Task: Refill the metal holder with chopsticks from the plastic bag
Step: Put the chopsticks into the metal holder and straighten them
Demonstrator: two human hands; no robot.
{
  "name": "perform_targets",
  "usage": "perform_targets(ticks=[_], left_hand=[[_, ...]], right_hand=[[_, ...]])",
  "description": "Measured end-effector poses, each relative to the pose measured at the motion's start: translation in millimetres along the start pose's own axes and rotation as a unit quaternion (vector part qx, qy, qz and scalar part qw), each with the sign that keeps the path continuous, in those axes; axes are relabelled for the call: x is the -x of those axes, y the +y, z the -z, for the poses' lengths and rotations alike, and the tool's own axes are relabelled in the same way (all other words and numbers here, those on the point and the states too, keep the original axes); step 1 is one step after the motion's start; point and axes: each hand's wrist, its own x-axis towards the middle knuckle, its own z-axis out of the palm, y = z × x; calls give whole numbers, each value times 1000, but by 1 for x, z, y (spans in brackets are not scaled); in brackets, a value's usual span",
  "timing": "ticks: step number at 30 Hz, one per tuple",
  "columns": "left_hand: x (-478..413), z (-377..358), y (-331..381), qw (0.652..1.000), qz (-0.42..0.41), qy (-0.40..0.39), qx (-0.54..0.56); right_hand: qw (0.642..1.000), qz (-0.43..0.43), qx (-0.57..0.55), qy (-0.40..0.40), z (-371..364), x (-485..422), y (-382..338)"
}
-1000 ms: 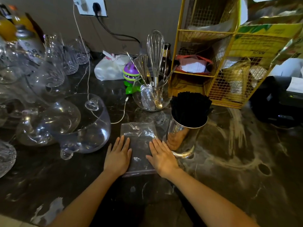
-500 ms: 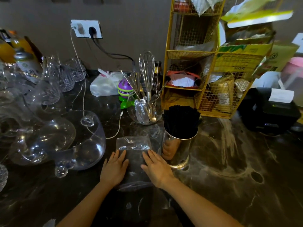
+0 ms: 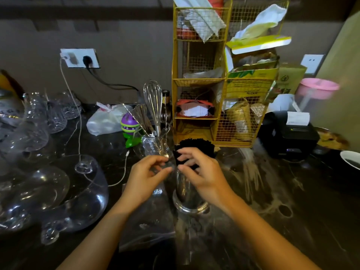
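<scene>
The shiny metal holder (image 3: 190,201) stands upright on the dark marble counter, packed with black chopsticks (image 3: 196,146). A clear plastic bag (image 3: 148,228) is raised at its far edge, while its near part lies on the counter just left of the holder. My left hand (image 3: 146,178) pinches that raised edge between thumb and fingers. My right hand (image 3: 202,172) pinches the same edge right beside it, in front of the chopsticks, and hides the holder's upper part. The bag looks flat; I cannot tell whether anything is inside.
Large glass bowls (image 3: 64,195) and glassware crowd the left side. A glass jar with a whisk (image 3: 153,141) stands behind my hands, with a purple toy (image 3: 128,123) and a white cable (image 3: 124,172) nearby. A yellow wire rack (image 3: 204,82) and a black printer (image 3: 288,137) stand behind and to the right.
Both hands lay flat on the bag before; now they have risen and pinch its far edge up in front of the holder. My view has tilted upward.
</scene>
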Motion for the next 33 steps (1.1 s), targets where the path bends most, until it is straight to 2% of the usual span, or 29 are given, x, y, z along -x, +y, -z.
perform_targets(ticks=[5, 12, 20, 28, 33], left_hand=[[-8, -15, 16, 999, -37, -8, -12], [-11, -28, 19, 999, 9, 9, -32], [-14, -31, 29, 999, 13, 1, -42], [-19, -31, 38, 999, 4, 0, -32], [-24, -27, 50, 999, -23, -7, -42]], right_hand=[[997, -37, 54, 44, 24, -2, 15], [989, -79, 123, 1, 18, -9, 26], [987, -99, 123, -16, 6, -20, 30], [990, -133, 42, -13, 11, -21, 28], [992, -123, 25, -7, 21, -24, 19]])
